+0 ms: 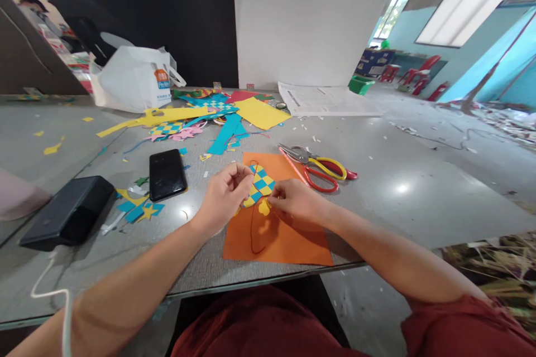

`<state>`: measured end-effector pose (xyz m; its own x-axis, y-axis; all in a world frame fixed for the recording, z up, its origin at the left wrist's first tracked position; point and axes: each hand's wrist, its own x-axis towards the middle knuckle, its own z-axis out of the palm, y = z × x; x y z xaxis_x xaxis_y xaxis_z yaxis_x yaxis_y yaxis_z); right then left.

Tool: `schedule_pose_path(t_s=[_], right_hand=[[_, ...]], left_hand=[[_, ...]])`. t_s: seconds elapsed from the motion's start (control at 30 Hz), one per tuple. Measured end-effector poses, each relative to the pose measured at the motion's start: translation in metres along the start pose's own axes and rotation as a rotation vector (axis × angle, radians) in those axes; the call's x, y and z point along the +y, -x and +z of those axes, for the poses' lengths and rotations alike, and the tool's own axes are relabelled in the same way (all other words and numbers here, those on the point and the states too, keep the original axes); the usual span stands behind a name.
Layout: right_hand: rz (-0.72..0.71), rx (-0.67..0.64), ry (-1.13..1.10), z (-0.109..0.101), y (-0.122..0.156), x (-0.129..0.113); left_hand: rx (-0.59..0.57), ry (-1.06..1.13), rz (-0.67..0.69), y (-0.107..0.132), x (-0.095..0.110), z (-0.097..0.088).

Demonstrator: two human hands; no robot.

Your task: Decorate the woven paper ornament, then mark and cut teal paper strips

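Note:
Between my hands is a blue-and-yellow checkered woven paper piece (264, 184), raised over an orange sheet (288, 245). My left hand (226, 192) is closed in a pinch at its upper left edge. With thumb and fingers together, my right hand (295, 201) grips its lower right edge. A small yellow paper shape (264, 207) hangs below, beside the right fingertips. One thin dark red string (252, 231) loops at the top and trails down over the orange sheet. The fingers hide exactly where string and paper meet.
Scissors (324, 170) with red and yellow handles lie right of the orange sheet. To the left are a phone (167, 174) and a black device (69, 212) with a white cable. Colored paper scraps (226, 134), a white plastic bag (132, 78) and a newspaper (326, 100) lie behind.

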<state>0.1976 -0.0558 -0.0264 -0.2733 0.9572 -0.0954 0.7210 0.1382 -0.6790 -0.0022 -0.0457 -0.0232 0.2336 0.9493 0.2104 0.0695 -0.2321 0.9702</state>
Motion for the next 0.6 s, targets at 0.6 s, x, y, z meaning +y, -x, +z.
schedule_pose_path(t_s=[0.6], right_hand=[[-0.064,0.066,0.186,-0.007,0.003,0.001]], left_hand=[[-0.127,-0.090,0.042,0.011,0.013,0.011]])
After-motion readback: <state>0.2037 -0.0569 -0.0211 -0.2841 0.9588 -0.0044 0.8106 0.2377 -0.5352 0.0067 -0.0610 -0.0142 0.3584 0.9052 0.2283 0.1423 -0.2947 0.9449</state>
